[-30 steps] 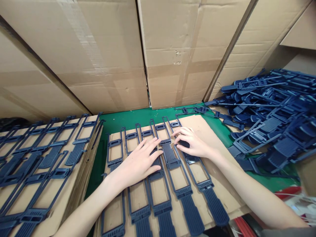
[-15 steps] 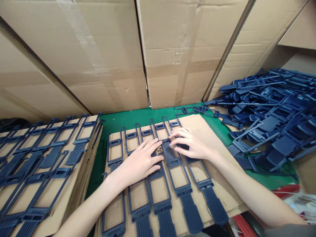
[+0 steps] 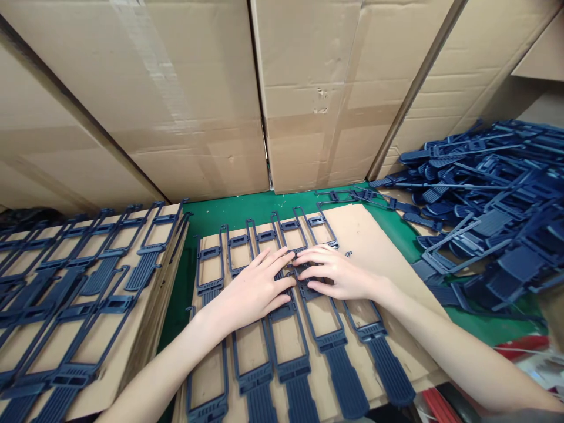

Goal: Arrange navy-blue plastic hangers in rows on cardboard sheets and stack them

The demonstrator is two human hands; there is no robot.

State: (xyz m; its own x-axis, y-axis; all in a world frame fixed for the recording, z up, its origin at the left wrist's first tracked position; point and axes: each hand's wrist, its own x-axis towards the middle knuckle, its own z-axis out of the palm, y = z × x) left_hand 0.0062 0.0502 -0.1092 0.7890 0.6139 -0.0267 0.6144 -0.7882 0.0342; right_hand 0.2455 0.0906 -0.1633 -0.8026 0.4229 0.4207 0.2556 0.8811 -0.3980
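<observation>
Dark blue plastic frames with ribbed paddle ends (image 3: 346, 376) lie in rows on a cardboard sheet (image 3: 365, 235). My left hand (image 3: 259, 288) rests palm down across the middle of these frames, fingers stretched out and apart. Close beside its fingertips, my right hand (image 3: 337, 273) lies over the middle of a neighbouring frame (image 3: 326, 320), its fingers slightly bent and spread. The fingertips touch that frame near where two frames meet end to end. Both hands cover parts of the frames beneath them.
More frames lie on a cardboard stack (image 3: 145, 329) at the left. A large heap of blue plastic parts (image 3: 484, 194) sits at the right on the green table (image 3: 224, 207). Tall cardboard boxes (image 3: 317, 100) stand along the back.
My right hand has moved left and slightly down, closer to my left hand's fingertips. My left hand stays in place on the frames. The whole view has shifted slightly.
</observation>
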